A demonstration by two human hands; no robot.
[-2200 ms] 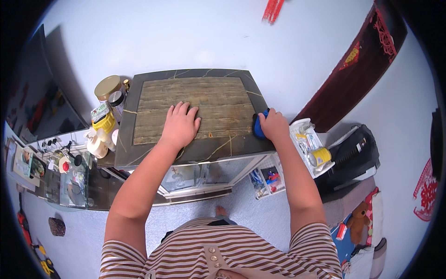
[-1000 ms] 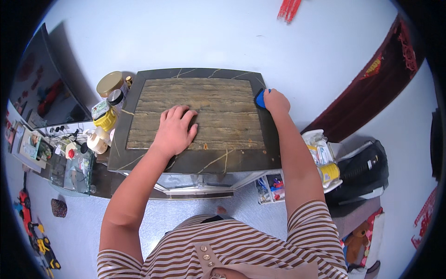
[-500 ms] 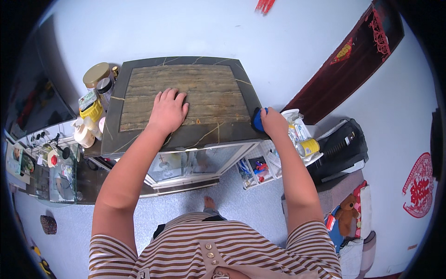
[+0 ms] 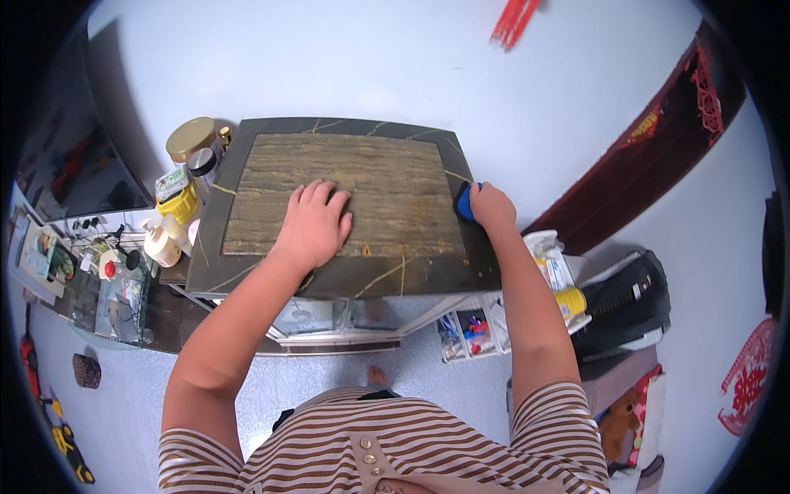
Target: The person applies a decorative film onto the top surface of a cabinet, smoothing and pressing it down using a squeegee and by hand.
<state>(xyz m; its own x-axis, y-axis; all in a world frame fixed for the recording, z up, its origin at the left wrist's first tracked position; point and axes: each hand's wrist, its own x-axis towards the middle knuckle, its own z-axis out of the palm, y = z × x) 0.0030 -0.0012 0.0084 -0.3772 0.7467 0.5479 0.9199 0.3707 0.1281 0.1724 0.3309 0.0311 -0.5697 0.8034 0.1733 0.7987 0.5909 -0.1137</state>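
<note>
A cabinet with a dark stone-patterned top (image 4: 329,280) and a brown wood-grain centre panel (image 4: 346,173) stands in front of me. My left hand (image 4: 313,224) lies flat on the near part of that panel, fingers spread, holding nothing. At the right edge of the top, my right hand (image 4: 494,206) is closed around a small blue-and-black pad (image 4: 464,202). The pad touches the dark border there. My fingers cover part of it, so its exact kind is unclear.
Left of the cabinet stand a gold-lidded jar (image 4: 192,137), a yellow container (image 4: 178,203) and a pump bottle (image 4: 160,245). A white rolling cart (image 4: 477,333) with bottles and small items is at the right, beside a black bag (image 4: 621,300). A dark television (image 4: 70,140) is far left.
My right hand and the pad have moved away from me along the right edge of the top. My left hand stays on the panel. The whole view has shifted somewhat.
</note>
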